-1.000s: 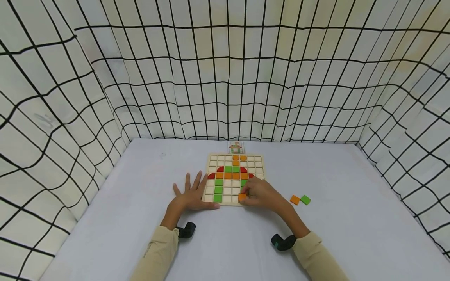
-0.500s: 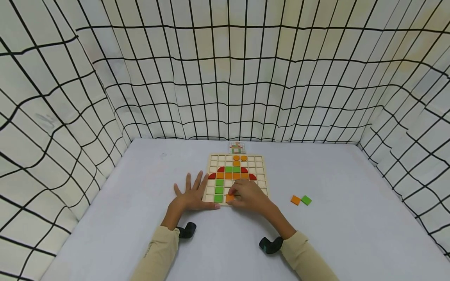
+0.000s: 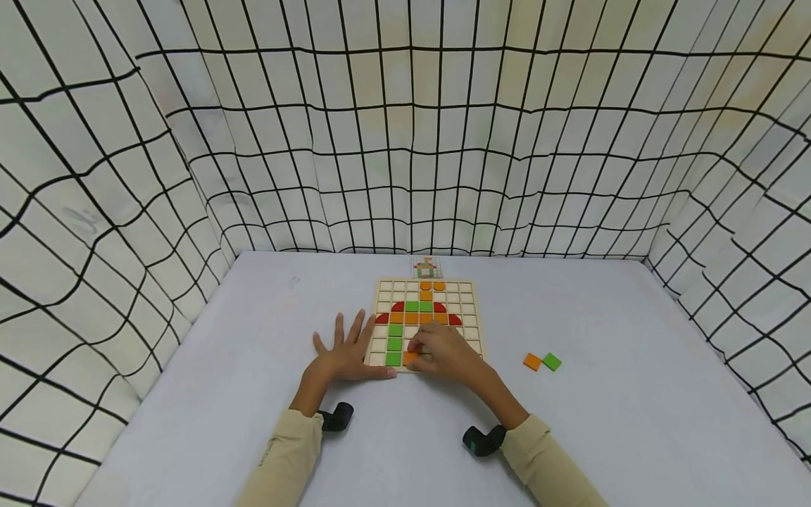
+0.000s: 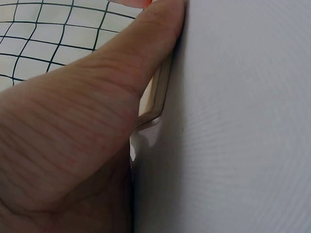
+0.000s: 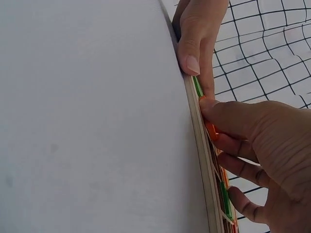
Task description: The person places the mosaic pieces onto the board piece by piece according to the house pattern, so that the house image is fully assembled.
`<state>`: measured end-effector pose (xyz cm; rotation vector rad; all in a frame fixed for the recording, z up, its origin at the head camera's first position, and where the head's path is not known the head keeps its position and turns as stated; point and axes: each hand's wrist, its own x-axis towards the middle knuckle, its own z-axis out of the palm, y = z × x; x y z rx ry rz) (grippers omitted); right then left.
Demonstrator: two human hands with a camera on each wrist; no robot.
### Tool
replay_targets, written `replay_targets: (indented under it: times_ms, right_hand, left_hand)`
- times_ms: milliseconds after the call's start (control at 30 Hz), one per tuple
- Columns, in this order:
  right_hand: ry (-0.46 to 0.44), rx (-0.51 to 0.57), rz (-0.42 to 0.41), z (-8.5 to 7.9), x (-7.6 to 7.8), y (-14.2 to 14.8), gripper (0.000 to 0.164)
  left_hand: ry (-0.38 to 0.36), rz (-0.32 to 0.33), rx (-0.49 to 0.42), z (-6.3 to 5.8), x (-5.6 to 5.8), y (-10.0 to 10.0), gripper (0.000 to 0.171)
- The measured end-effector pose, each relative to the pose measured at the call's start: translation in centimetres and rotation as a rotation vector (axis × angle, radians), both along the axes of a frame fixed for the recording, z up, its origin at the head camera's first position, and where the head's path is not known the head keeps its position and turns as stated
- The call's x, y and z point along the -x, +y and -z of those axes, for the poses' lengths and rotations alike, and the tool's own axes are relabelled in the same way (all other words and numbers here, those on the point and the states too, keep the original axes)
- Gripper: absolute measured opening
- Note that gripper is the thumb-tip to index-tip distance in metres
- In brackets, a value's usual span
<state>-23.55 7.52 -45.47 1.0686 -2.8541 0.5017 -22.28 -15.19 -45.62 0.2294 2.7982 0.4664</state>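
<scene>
My right hand [image 3: 446,353] pinches an orange square tile [image 3: 410,358] between thumb and fingers at the near row of a wooden grid board [image 3: 469,297]. That tile lies right beside the lowest green tile [image 3: 393,358] of the left column. In the right wrist view the orange tile [image 5: 211,130] shows at the board's edge under the thumb; whether it sits flat in a cell I cannot tell. With fingers spread, my left hand [image 3: 345,358] rests at the board's left near corner, its thumb along the near edge. Red, orange and green pieces form a figure on the board, partly hidden by my right hand.
On the white table [image 3: 633,422], a loose orange tile [image 3: 532,362] and a loose green tile [image 3: 552,362] lie right of the board. A small pattern card [image 3: 427,267] lies behind it. Black netting [image 3: 412,148] over white walls surrounds the back and sides.
My right hand has slid left along the near row with the orange tile, from the right side of the board to beside the left green column. My left hand has stayed put.
</scene>
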Motion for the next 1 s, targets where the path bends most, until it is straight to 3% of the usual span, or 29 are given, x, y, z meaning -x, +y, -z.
replay_targets:
  times_ms: [467, 833, 1000]
  right_hand:
    - [0.005, 0.003, -0.01, -0.1, 0.1, 0.2, 0.025]
    - [0.03, 0.012, -0.031, 0.0, 0.0, 0.7, 0.028]
    - [-0.002, 0.026, -0.008, -0.5, 0.0, 1.3, 0.032]
  left_hand:
    - [-0.012, -0.002, -0.011, -0.1, 0.2, 0.0, 0.121]
    - [-0.035, -0.001, -0.029, 0.6, 0.3, -0.2, 0.124]
    - [-0.038, -0.001, -0.028, 0.5, 0.4, -0.2, 0.125]
